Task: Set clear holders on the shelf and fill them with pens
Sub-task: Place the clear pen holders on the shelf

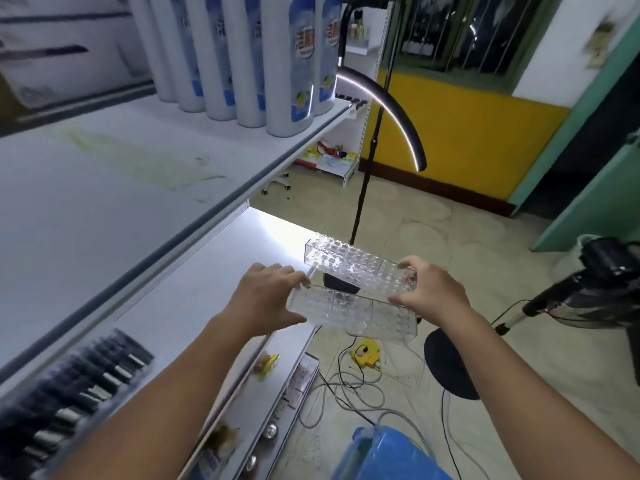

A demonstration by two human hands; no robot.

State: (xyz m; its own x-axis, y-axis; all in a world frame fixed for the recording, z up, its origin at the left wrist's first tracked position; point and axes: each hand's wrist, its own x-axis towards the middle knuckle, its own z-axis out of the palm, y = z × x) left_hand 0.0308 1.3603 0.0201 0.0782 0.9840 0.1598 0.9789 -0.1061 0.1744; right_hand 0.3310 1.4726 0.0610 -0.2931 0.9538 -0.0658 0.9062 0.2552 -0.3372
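Currently both hands hold two clear holders (pixel 353 313) side by side in mid-air, just right of the shelf (pixel 194 289) edge. Left hand (pixel 266 292) grips their left ends and right hand (pixel 429 289) their right ends, fingers curled. Long axes run left-right. Shelf lies left, so the left hand is nearer.

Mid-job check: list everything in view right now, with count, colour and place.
clear holders: two, transparent, held side by side in the air off the lower shelf's front edge
pens: one row, dark with silver bands, lower shelf, near left; count blurred
bottles: at least six, white with blue labels, upper shelf
lamp: one, black curved bar with lit strip, on floor stand behind the holders
power strip: one, yellow, floor, among cables
bin: one, blue, bottom edge
left hand: grips near holder's left end
right hand: grips both holders' right ends
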